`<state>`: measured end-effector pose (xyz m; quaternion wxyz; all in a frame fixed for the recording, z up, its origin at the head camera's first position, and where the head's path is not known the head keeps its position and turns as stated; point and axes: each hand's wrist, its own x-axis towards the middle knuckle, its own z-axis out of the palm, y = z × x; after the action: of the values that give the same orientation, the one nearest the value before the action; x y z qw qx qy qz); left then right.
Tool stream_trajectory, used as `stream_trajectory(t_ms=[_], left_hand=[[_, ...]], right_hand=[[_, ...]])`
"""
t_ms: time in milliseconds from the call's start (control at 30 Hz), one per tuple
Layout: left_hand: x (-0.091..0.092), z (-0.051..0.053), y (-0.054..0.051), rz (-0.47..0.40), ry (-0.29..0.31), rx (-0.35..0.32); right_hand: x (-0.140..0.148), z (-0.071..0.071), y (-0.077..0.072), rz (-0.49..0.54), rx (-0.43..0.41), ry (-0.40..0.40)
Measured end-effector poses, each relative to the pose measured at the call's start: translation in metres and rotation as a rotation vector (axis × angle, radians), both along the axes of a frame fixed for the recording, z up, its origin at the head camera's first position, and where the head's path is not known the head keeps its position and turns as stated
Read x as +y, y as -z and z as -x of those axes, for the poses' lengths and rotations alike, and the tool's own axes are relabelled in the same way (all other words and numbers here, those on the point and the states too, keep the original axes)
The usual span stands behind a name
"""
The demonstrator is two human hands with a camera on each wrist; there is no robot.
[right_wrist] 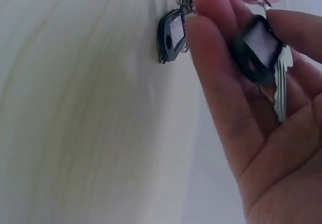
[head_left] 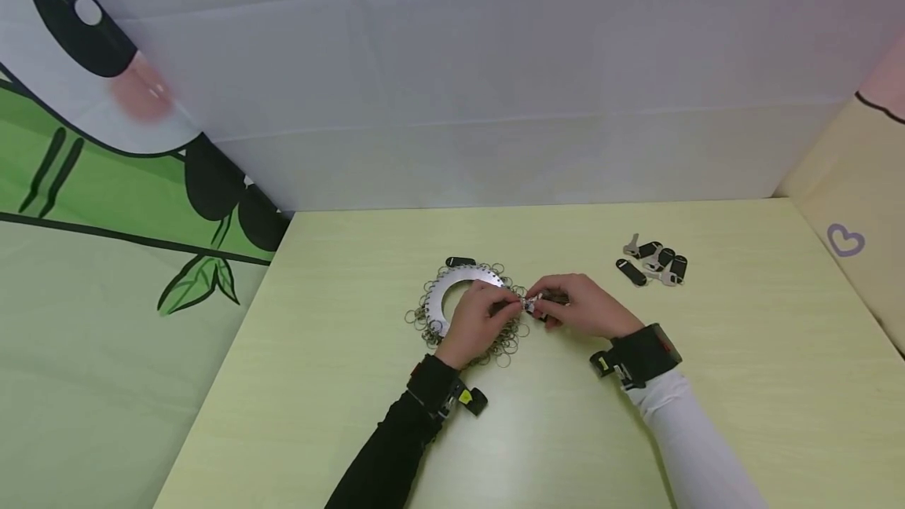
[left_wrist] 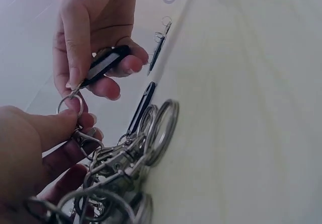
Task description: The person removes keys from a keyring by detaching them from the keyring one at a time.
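A flat silver ring-shaped plate (head_left: 437, 301), hung all round with metal key rings (left_wrist: 162, 133), lies on the table. Over its right side my left hand (head_left: 472, 324) pinches one split ring (left_wrist: 80, 105) between thumb and fingers. From the right, my right hand (head_left: 587, 309) holds a black key tag (right_wrist: 257, 48) with a pale label; a silver key (right_wrist: 280, 90) lies beside the tag against the fingers. Both hands meet at the split ring, where the tag's end touches it. Whether the tag is threaded on cannot be made out.
Another black key tag (head_left: 461, 261) hangs at the far edge of the plate. Several black tags with silver keys (head_left: 650, 258) lie in a loose group at the table's back right. A printed cloth wall (head_left: 495, 155) rises behind the pale table (head_left: 339, 383).
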<state>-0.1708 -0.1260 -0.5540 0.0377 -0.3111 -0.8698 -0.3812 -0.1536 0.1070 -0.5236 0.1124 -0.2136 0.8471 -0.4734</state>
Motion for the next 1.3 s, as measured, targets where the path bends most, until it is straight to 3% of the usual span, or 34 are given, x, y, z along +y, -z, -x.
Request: stream_trajectory(t_ms=[233,433,733,1067,1300], left_hand=[[0.001,0.001,-0.001,-0.016,-0.036,0.003],[0.0,0.0,-0.001,-0.024,-0.048,0.015],[-0.001,0.0,-0.002,-0.034,-0.036,0.01],[0.0,-0.001,-0.003,-0.058,-0.053,0.002],[-0.002,-0.001,-0.003,-0.072,-0.046,-0.021]], right_hand=[[-0.002,0.003,0.004,-0.041,0.086,0.024],[-0.013,0.003,0.009,-0.053,0.101,0.045],[-0.026,0.0,0.014,-0.124,0.158,0.184],[-0.027,-0.002,0.01,-0.022,0.236,0.222],[-0.027,-0.003,0.008,-0.006,0.231,0.243]])
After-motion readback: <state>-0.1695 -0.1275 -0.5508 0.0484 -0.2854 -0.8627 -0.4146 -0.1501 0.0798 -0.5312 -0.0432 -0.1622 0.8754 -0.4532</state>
